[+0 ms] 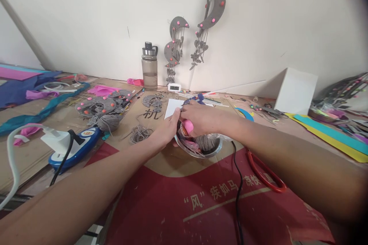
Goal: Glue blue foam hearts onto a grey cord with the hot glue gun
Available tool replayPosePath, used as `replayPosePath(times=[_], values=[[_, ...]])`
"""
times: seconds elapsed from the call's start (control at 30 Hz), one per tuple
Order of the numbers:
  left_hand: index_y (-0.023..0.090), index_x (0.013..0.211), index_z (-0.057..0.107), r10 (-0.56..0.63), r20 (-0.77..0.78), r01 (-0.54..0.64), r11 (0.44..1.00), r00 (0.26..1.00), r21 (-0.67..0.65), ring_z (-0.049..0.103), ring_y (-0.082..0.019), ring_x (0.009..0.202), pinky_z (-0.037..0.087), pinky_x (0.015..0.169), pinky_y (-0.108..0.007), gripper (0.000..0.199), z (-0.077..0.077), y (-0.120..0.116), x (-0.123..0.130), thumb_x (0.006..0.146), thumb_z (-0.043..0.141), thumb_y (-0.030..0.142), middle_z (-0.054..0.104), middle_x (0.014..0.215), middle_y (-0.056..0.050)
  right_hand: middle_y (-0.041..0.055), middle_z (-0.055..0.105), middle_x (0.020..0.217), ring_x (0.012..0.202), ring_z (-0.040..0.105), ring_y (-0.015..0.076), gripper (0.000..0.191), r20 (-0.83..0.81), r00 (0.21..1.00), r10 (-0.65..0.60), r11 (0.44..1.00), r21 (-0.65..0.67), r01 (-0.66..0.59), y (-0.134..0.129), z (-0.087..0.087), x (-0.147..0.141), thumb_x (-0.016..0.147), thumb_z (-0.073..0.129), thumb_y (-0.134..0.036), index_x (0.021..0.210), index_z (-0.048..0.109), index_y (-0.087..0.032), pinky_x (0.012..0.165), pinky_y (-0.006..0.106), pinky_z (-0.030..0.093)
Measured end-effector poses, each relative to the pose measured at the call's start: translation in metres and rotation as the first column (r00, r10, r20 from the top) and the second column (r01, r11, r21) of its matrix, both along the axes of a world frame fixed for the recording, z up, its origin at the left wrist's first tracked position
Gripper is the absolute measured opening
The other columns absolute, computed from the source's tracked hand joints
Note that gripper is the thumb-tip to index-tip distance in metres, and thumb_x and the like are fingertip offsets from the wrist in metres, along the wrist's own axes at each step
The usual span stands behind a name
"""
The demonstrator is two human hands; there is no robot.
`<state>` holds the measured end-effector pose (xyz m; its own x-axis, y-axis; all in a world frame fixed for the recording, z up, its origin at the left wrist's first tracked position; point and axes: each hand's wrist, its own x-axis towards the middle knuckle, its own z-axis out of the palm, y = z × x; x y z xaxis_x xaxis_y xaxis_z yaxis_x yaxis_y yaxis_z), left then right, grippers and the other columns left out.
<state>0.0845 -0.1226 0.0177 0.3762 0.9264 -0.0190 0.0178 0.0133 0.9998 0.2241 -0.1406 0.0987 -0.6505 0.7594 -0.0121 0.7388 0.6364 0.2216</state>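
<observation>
A metal bowl (201, 156) stands in front of me, with grey yarn (207, 142), clear plastic and pink bits in it. My left hand (170, 127) is closed on the bowl's left rim, thumb on top and some fingertips showing below. Over the bowl's far left side is my right hand (199, 116), its fingers curled and mostly hidden. A bright pink piece (188, 126) shows just under that hand; whether it is held I cannot tell. Just beyond the hands lie a white sheet (171, 107) and a dark blue tool (198, 98), perhaps a glue gun, partly covered.
Left are a blue power strip (86, 138) with a white charger, grey felt shapes (97, 107) and loose yarn (139, 134). A bottle (150, 71) and small clock (174, 87) stand at the back. Red-handled scissors (266, 174) and a black cable (238, 199) lie nearer me.
</observation>
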Motion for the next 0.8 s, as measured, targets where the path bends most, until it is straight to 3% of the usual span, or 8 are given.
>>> replayPosePath(times=[0.1, 0.2, 0.3, 0.43, 0.5, 0.6, 0.7, 0.8], values=[[0.017, 0.090, 0.073, 0.037, -0.209, -0.019, 0.996, 0.977, 0.090, 0.062, -0.024, 0.049, 0.051, 0.057, -0.034, 0.067, 0.011, -0.003, -0.006, 0.082, 0.037, 0.073, 0.064, 0.052, -0.006, 0.0071, 0.067, 0.095, 0.093, 0.055, 0.0237, 0.028, -0.071, 0.997, 0.035, 0.999, 0.022, -0.034, -0.008, 0.002, 0.006, 0.072, 0.065, -0.020, 0.100, 0.065, -0.020, 0.093, 0.040, 0.037], [0.019, 0.081, 0.072, 0.071, -0.296, -0.022, 0.986, 0.952, 0.167, 0.062, -0.023, 0.050, 0.050, 0.058, -0.033, 0.062, 0.017, -0.003, -0.009, 0.085, 0.036, 0.069, 0.067, 0.058, -0.006, 0.0055, 0.067, 0.094, 0.093, 0.053, 0.0238, 0.024, -0.128, 0.991, -0.033, 0.999, 0.016, 0.036, -0.018, 0.004, 0.010, 0.075, 0.062, -0.018, 0.098, 0.064, -0.021, 0.086, 0.038, 0.041], [0.019, 0.077, 0.069, 0.117, -0.309, -0.019, 0.952, 0.944, 0.304, 0.067, -0.027, 0.074, 0.051, 0.072, -0.032, 0.055, 0.015, 0.001, -0.012, 0.087, 0.039, 0.064, 0.071, 0.073, -0.009, 0.0060, 0.067, 0.100, 0.097, 0.053, 0.0252, 0.026, -0.180, 0.975, -0.128, 0.991, 0.008, 0.132, -0.024, 0.005, 0.015, 0.075, 0.064, -0.019, 0.101, 0.063, -0.021, 0.080, 0.036, 0.042], [0.020, 0.083, 0.066, 0.185, -0.395, 0.012, 0.895, 0.900, 0.445, 0.063, -0.029, 0.100, 0.045, 0.089, -0.034, 0.041, 0.011, 0.005, -0.014, 0.089, 0.043, 0.053, 0.072, 0.089, -0.011, 0.0061, 0.067, 0.107, 0.103, 0.053, 0.0246, 0.024, -0.213, 0.970, -0.116, 0.992, 0.012, 0.122, -0.029, 0.008, 0.021, 0.077, 0.062, -0.017, 0.101, 0.063, -0.021, 0.088, 0.037, 0.040], [0.020, 0.093, 0.064, 0.259, -0.471, 0.034, 0.849, 0.843, 0.527, 0.061, -0.027, 0.103, 0.043, 0.093, -0.036, 0.034, 0.011, 0.005, -0.014, 0.090, 0.044, 0.047, 0.069, 0.099, -0.012, 0.0053, 0.068, 0.101, 0.100, 0.054, 0.0238, 0.017, -0.212, 0.972, -0.099, 0.994, 0.021, 0.106, -0.030, 0.008, 0.023, 0.077, 0.062, -0.017, 0.093, 0.063, -0.020, 0.089, 0.037, 0.040], [0.019, 0.103, 0.059, 0.381, -0.524, 0.096, 0.733, 0.761, 0.673, 0.055, -0.026, 0.107, 0.042, 0.094, -0.039, 0.024, 0.013, 0.004, -0.014, 0.089, 0.049, 0.035, 0.062, 0.109, -0.011, 0.0051, 0.066, 0.094, 0.095, 0.054, 0.0228, 0.011, -0.228, 0.969, -0.094, 0.992, 0.061, 0.110, -0.032, 0.005, 0.026, 0.076, 0.061, -0.018, 0.087, 0.060, -0.020, 0.086, 0.036, 0.040], [0.019, 0.099, 0.059, 0.454, -0.509, 0.151, 0.620, 0.731, 0.770, 0.050, -0.025, 0.108, 0.041, 0.095, -0.040, 0.016, 0.016, 0.002, -0.014, 0.085, 0.053, 0.024, 0.057, 0.109, -0.010, 0.0055, 0.064, 0.092, 0.092, 0.053, 0.0224, 0.009, -0.276, 0.953, -0.128, 0.981, 0.105, 0.162, -0.032, -0.003, 0.029, 0.077, 0.058, -0.017, 0.085, 0.057, -0.020, 0.081, 0.034, 0.040], [0.019, 0.085, 0.062, 0.428, -0.521, 0.212, 0.586, 0.739, 0.782, 0.047, -0.026, 0.109, 0.041, 0.094, -0.039, 0.010, 0.019, 0.002, -0.014, 0.082, 0.053, 0.016, 0.058, 0.103, -0.009, 0.0055, 0.063, 0.091, 0.089, 0.053, 0.0217, 0.008, -0.344, 0.923, -0.172, 0.964, 0.136, 0.230, -0.035, -0.009, 0.032, 0.076, 0.055, -0.017, 0.083, 0.054, -0.019, 0.075, 0.032, 0.039]])
